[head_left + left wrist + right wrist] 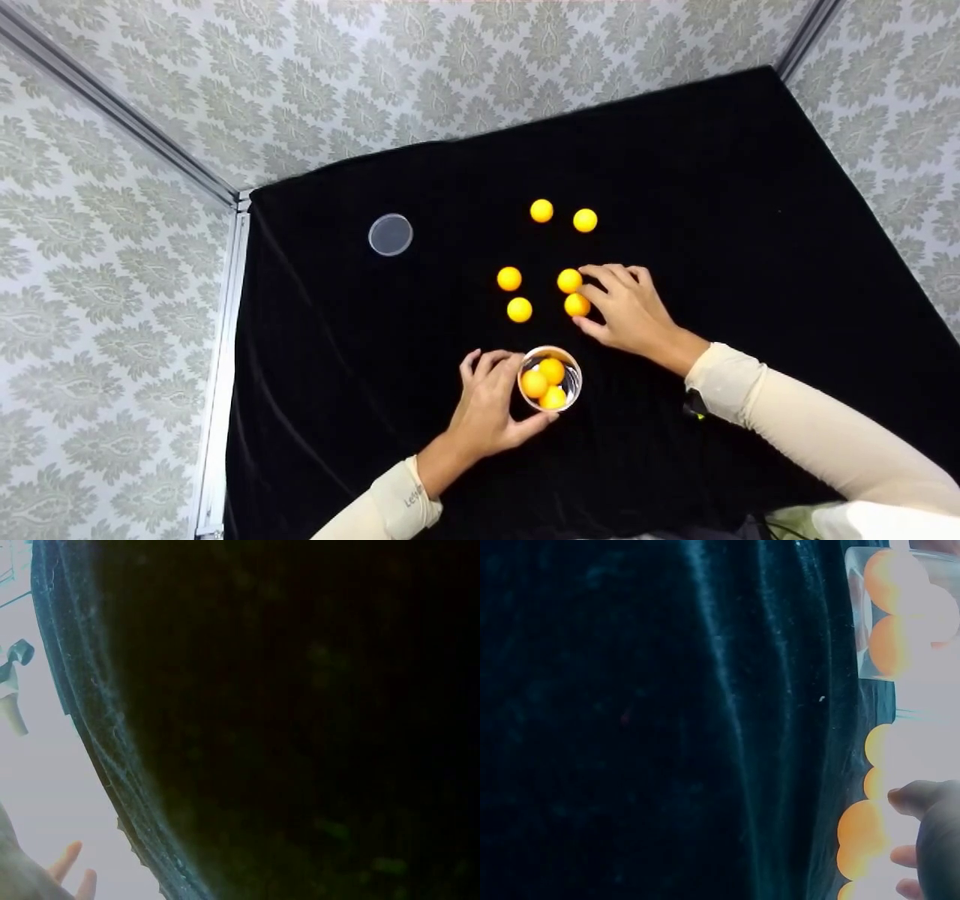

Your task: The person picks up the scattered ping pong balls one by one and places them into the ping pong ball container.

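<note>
My left hand holds a clear round container around its side, fingers at the far left rim and thumb at the near side. Three orange table tennis balls lie inside it. Beyond the container, my right hand pinches a table tennis ball between thumb and index finger. Right against that ball is another ball, close to the other fingertips. In the right wrist view, part of the right hand shows beside several balls, washed out by glare. Dark cloth fills most of the left wrist view.
Two balls lie left of the right hand, and two more farther back. A clear round lid lies at the back left. Black cloth covers the table, with patterned walls behind and a metal frame at left.
</note>
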Demonstrator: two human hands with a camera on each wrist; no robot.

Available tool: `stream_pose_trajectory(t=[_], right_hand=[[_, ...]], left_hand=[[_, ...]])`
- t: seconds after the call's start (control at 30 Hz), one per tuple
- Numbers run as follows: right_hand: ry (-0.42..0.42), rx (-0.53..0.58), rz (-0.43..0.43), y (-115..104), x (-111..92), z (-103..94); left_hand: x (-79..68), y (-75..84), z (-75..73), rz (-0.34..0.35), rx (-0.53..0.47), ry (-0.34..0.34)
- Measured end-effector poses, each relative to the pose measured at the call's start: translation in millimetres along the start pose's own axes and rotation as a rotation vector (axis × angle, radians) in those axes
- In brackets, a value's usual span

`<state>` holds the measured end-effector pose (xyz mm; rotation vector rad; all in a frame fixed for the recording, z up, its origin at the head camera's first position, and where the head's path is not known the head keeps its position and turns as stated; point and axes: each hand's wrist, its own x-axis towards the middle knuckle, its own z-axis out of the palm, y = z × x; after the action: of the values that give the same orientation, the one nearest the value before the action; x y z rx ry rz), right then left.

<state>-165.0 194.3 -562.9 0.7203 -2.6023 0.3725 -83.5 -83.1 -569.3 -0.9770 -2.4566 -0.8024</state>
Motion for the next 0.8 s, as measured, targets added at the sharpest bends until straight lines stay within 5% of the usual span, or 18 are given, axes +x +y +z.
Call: stream_pose_trajectory(t=[0.8], right_hand=[[-0.018, -0.005, 0.010, 5.3, -1.1, 11.4]], left_hand=[[0.0, 0.5, -0.4, -0.010, -0.004, -0.009]])
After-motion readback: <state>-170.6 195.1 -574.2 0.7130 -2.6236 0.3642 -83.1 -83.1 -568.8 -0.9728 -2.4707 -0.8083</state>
